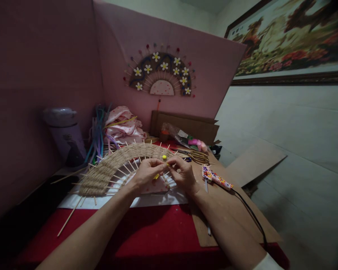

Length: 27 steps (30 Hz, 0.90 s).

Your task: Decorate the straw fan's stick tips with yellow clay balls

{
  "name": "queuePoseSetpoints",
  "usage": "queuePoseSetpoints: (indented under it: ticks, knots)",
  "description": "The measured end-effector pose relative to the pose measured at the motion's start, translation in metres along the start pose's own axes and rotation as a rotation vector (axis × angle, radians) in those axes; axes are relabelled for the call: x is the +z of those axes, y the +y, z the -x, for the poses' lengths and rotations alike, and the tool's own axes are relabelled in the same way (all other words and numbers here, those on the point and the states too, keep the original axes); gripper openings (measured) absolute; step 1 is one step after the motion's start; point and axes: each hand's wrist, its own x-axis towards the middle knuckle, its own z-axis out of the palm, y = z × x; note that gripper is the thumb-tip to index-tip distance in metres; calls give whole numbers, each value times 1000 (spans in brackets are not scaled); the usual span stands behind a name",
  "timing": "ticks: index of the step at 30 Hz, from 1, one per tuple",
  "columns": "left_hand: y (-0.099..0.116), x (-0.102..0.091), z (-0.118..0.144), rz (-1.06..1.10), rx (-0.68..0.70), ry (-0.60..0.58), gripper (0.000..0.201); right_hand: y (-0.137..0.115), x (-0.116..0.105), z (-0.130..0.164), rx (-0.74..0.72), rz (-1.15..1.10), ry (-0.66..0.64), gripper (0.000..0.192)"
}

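Note:
My left hand (149, 171) is closed in a pinch, its fingertips meeting those of my right hand (183, 173). A small bit of yellow material shows between the fingertips, too small to make out its kind. Another yellow piece (156, 176) shows under my left fingers. Just beyond the hands, a round yellow piece (164, 157) appears at the woven band. The half-ring fan of woven twine (101, 172) on thin wooden sticks lies under and behind both hands. Its pink dotted half-round base (150, 186) is partly hidden by my left hand.
A floral-covered glue gun (214, 177) with a black cord lies on brown cardboard (236, 213) at right. Scissors (199, 155) lie behind it. A purple tumbler (66, 138), pipe cleaners (98, 127) and pink dotted cloth (124, 122) stand back left. A flower-decorated fan (169, 65) hangs on the pink board.

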Motion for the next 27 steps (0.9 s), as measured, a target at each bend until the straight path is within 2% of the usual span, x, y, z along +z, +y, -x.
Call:
queuePoseSetpoints:
  ticks: [9, 18, 23, 27]
  knots:
    - [1, 2, -1, -32, 0, 45, 26, -1, -3, -1, -94, -41, -63, 9]
    - [3, 1, 0, -41, 12, 39, 31, 0, -2, -1, -107, -26, -17, 9]
    - [1, 2, 0, -31, 6, 47, 28, 0, -2, -1, -122, -21, -24, 7]
    - [0, 4, -1, -41, 4, 97, 21, -3, -1, 0, -98, -41, -50, 6]
